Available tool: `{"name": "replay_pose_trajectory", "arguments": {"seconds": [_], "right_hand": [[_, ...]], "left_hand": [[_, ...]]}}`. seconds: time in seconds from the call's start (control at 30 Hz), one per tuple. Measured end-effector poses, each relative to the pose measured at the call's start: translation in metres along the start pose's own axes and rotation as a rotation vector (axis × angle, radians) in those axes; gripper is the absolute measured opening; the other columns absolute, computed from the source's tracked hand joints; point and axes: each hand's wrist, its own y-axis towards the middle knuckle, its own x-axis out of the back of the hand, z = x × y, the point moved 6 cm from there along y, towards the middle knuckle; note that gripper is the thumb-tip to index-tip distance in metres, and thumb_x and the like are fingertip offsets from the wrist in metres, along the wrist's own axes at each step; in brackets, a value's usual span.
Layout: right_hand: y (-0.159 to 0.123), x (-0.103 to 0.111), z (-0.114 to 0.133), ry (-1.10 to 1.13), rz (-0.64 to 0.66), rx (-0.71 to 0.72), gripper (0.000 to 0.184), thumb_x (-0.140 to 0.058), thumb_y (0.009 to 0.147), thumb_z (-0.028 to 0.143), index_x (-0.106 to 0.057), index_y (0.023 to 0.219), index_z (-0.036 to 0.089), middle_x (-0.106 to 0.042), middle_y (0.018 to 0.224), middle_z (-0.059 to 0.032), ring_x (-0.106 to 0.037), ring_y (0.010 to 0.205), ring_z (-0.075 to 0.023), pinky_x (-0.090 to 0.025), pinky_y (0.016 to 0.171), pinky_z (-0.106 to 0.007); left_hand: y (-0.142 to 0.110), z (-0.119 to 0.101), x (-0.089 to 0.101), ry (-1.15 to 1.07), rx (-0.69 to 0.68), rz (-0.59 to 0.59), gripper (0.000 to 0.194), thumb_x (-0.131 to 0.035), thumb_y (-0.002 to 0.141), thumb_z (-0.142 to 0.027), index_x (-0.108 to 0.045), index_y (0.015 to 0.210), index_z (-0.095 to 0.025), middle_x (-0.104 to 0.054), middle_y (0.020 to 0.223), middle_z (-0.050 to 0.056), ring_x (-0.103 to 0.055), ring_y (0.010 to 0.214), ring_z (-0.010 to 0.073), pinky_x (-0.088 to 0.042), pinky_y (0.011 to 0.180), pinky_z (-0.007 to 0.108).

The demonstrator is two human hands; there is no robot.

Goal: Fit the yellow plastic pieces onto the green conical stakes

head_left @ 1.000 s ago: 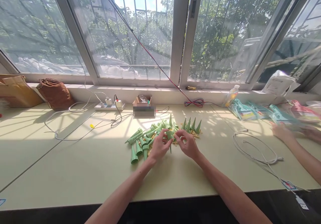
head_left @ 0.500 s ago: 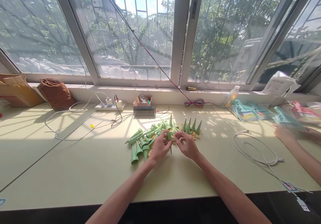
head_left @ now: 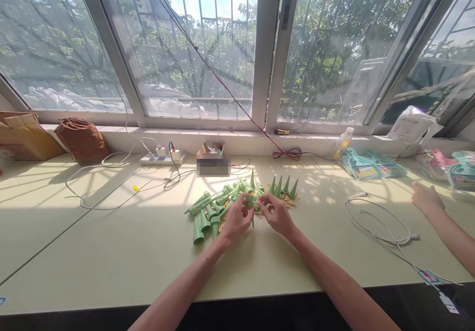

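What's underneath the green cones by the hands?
Small yellow pieces show in gaps among the green cones and around them, on the pale table. Whatever lies directly beneath the cones, or behind the left hand, is covered and can't be seen.

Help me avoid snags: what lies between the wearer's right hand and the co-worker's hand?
In the head view, a loop of pale cable on the table, nearer the co-worker's hand; close beside the right hand, small yellow pieces with green cones behind.
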Motion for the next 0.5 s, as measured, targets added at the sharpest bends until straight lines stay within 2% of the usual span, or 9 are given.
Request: {"name": "replay_pose_trajectory", "arguments": {"seconds": [0.5], "right_hand": [[0.001, -0.003, -0.011, 0.021, -0.001, -0.060, 0.020, -0.055, 0.093, 0.035, -0.063, 0.088, 0.017, -0.066, 0.081, -0.0049, -0.059, 0.065, -0.0152, -0.048, 0.057, -0.025]], "left_hand": [[0.000, 0.001, -0.001, 0.040, -0.029, 0.029, 0.029, -0.053, 0.087, -0.026, -0.050, 0.116, -0.018, -0.057, 0.076, -0.002, -0.049, 0.051, 0.0084, -0.040, 0.050, 0.020]]}}
